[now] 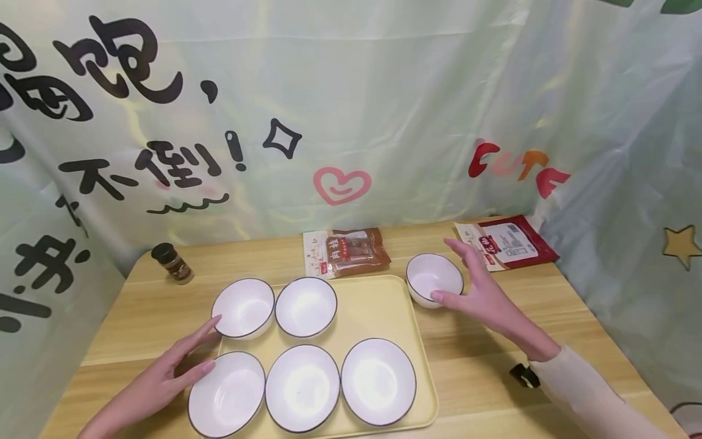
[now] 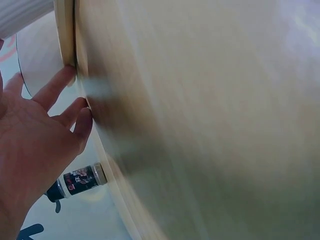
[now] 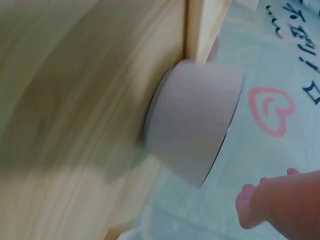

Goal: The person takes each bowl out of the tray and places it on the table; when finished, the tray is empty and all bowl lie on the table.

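Note:
A white dark-rimmed bowl point(image 1: 433, 277) stands on the table just beyond the tray's right edge. Over its right side my right hand point(image 1: 485, 296) spreads its thumb and fingers; a gap between hand and bowl shows in the right wrist view. On the yellow tray point(image 1: 378, 305) sit several matching bowls: two at the back, including a back left bowl point(image 1: 243, 308), and a front row with a front left bowl point(image 1: 226, 393). My left hand point(image 1: 156, 378) is at the tray's left side, fingers extended near these two bowls, with fingertips by the tray edge in the left wrist view.
A spice jar with a black cap point(image 1: 172, 263) stands at the back left. Behind the tray lies a brown and clear packet point(image 1: 351, 251), and a red packet point(image 1: 501, 242) lies at the back right. Printed curtains point(image 1: 406, 122) hang behind the wooden table point(image 1: 466, 366).

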Tool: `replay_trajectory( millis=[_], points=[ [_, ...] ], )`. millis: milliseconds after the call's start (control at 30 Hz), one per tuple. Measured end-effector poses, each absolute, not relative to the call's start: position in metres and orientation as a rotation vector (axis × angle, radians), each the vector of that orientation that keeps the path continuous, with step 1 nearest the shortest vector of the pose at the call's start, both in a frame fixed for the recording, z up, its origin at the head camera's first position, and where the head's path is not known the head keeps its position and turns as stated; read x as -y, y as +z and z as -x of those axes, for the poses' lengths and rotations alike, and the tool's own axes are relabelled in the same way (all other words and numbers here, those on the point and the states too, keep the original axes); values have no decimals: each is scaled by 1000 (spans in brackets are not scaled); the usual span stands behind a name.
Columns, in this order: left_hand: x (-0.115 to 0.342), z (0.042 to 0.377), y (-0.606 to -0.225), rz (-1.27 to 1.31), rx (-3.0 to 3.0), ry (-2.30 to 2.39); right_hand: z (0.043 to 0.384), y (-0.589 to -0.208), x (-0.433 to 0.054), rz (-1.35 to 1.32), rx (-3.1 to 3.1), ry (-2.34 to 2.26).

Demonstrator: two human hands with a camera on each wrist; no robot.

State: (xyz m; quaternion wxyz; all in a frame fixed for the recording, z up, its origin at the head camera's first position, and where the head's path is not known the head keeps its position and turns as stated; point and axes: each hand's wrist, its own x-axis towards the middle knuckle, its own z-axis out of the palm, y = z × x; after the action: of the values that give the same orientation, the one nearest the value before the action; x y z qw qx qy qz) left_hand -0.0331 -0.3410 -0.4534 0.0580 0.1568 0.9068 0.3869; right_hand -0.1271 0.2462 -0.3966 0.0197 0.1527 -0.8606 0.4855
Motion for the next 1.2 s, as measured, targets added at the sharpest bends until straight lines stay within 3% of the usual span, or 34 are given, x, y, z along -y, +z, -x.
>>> replay_trajectory(
  millis=[467,1200],
  points=[
    [338,33,-454,-410,-2742,1119,83,-397,-220,-630,2616,1611],
    [340,35,-453,-434,-2762,1107,44,-423,-174,-838,2799,1857]
  ],
)
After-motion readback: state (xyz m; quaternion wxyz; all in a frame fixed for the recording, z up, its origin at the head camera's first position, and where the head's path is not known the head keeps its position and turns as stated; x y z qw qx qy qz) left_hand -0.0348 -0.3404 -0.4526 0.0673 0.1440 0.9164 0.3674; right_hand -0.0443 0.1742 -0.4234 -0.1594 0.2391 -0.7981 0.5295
